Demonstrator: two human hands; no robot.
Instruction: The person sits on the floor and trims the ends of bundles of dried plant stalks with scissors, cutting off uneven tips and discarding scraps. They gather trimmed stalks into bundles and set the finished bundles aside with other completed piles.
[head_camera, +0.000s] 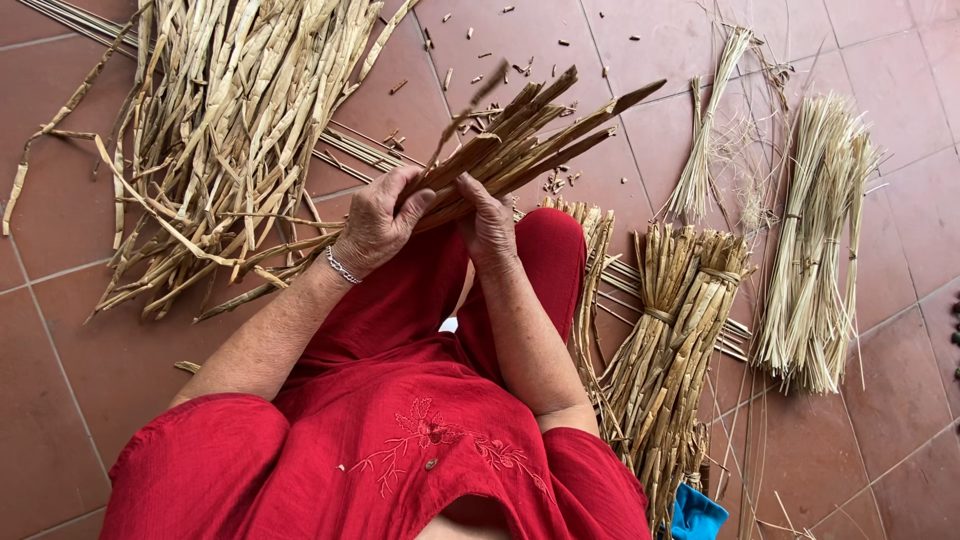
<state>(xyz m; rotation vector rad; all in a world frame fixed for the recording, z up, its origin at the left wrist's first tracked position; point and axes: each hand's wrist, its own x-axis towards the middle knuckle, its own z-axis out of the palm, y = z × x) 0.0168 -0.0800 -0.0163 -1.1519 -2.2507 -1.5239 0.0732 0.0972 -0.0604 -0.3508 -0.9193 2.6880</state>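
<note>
**Both hands grip a sheaf of dried reed strips over a tiled floor**

A person in red clothing sits on a reddish tiled floor, holding a bundle of brown reed strips above the lap. The left hand, with a silver bracelet at its wrist, has its fingers curled around the bundle's near end; the right hand closes on the same end just beside it, fingers pressed together around the strips. The bundle fans out away from the person, toward the floor's far edge. A large loose heap of pale reeds lies on the floor at the person's left. At the right stand a tied bundle of thick stalks and, farther right, a sheaf of thin straw. A blue cloth shows near the bottom edge.
</note>
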